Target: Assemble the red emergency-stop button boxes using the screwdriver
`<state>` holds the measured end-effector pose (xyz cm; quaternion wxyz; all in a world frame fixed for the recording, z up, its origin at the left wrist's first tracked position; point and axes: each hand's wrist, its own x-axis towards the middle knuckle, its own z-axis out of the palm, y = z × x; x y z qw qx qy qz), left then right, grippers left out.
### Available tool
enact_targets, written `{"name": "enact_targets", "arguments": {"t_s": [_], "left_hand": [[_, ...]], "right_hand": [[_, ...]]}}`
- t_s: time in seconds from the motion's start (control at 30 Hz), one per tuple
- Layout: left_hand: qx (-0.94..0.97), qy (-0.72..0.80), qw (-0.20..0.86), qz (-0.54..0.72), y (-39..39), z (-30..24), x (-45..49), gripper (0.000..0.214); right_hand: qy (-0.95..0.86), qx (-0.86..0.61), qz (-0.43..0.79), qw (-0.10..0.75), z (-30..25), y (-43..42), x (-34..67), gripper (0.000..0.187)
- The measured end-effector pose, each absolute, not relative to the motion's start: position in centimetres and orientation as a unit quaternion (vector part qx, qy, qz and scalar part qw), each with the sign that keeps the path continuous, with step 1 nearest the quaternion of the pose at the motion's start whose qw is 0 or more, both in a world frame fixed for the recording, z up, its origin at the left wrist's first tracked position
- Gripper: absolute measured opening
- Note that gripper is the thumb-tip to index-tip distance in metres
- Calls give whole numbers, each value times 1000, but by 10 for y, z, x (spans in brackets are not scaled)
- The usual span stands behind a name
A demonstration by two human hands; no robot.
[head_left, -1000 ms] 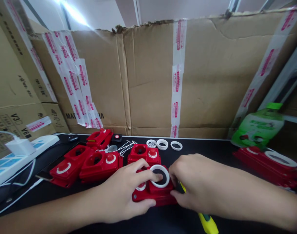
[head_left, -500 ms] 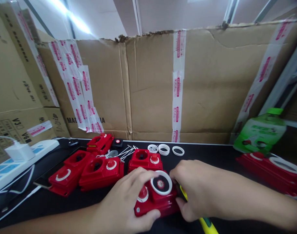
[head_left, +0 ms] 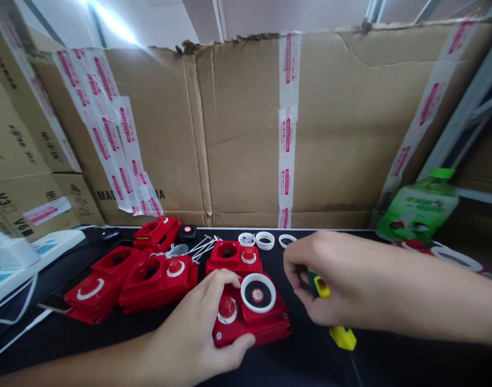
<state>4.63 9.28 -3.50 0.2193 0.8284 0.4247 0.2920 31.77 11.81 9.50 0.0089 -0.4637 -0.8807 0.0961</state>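
My left hand (head_left: 207,322) is closed on the left side of a red housing (head_left: 262,325), thumb along its front and fingers over the top. The housing lies on the black table and carries a red knob (head_left: 227,307) on a white collar. A white ring (head_left: 272,294) surrounds a black disc with a small red and white emblem on its top. To the right and apart from the housing, my right hand (head_left: 322,285) is closed round a screwdriver (head_left: 343,338) with a yellow and green handle. Its thin shaft points down toward the near edge of view.
Several more red housings (head_left: 159,285) stand at the left and behind. White rings (head_left: 265,241) and metal rods (head_left: 202,247) lie near the cardboard wall (head_left: 241,134). A power strip (head_left: 48,252) is at far left, a green bottle (head_left: 419,209) at back right.
My right hand has moved up and away from the housing's right side, turning the screwdriver so its shaft now shows below. My left hand keeps hold of the housing. The view has shifted slightly.
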Motion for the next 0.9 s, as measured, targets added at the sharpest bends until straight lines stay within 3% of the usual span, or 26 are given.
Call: {"name": "enact_targets", "arguments": {"t_s": [0.13, 0.37, 0.9], "left_hand": [[828, 429, 216, 288, 93, -37, 46, 57], [833, 426, 200, 291, 95, -36, 48, 61], [823, 435, 224, 289, 94, -37, 47, 64]], "right_hand": [[-875, -475, 84, 31, 107, 118, 323, 12], [-887, -444, 128, -12, 87, 123, 308, 23], [-882, -458, 104, -35, 71, 114, 297, 14]]}}
